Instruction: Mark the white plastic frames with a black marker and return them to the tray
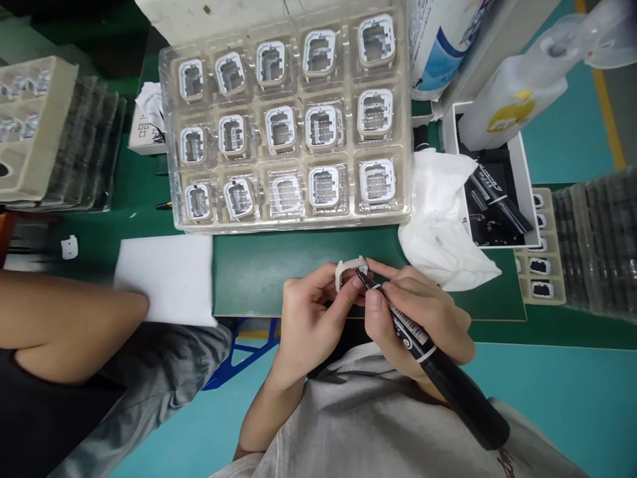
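Observation:
My left hand (311, 318) pinches a small beige frame part (343, 269) above the front edge of the green table. In my right hand (423, 315) is a black marker (415, 338), its tip at the right inner side of the part. The marker's thick rear end points down to the right. Behind my hands lies a clear plastic tray (351, 149) with several similar frame parts in its pockets; one pocket in the front row seems to hold no part.
White cloths (442, 219) and a white box (530, 166) with markers and a bottle stand right of the tray. Stacked trays (597, 245) are at far right, others (87, 146) at left. A co-worker's arm (74, 318) rests by a white pad (164, 275).

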A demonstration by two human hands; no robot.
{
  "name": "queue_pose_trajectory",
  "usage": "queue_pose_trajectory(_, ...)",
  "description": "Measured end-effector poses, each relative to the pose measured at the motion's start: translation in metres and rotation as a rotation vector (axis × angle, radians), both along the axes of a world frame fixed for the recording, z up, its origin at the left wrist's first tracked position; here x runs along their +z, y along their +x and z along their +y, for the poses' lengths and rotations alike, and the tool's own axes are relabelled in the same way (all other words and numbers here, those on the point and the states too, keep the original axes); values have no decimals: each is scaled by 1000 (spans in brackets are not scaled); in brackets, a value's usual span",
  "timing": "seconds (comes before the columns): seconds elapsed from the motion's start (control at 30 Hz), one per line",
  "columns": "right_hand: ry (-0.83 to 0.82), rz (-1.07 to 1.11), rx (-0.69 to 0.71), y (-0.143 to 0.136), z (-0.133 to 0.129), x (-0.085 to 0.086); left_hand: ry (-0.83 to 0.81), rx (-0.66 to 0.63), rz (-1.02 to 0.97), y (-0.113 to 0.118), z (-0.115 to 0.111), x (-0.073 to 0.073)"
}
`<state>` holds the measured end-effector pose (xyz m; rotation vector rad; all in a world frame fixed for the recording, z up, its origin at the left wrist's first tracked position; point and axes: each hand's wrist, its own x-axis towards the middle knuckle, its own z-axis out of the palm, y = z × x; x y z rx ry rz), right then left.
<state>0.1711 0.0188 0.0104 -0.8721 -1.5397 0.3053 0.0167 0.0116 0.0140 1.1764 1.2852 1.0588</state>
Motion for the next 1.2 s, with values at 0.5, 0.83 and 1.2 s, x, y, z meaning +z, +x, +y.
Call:
queue_pose_trajectory(0.5, -18, 8, 10, 2, -1, -2, 146, 32, 208, 4, -5, 1)
queue_pose_trajectory(0.83, -60, 48, 40, 5, -2, 0, 218, 30, 269, 6, -5, 0)
queue_pose_trajectory(1.2, -54, 56, 36, 6, -2, 1, 290, 40, 358, 6, -7, -3)
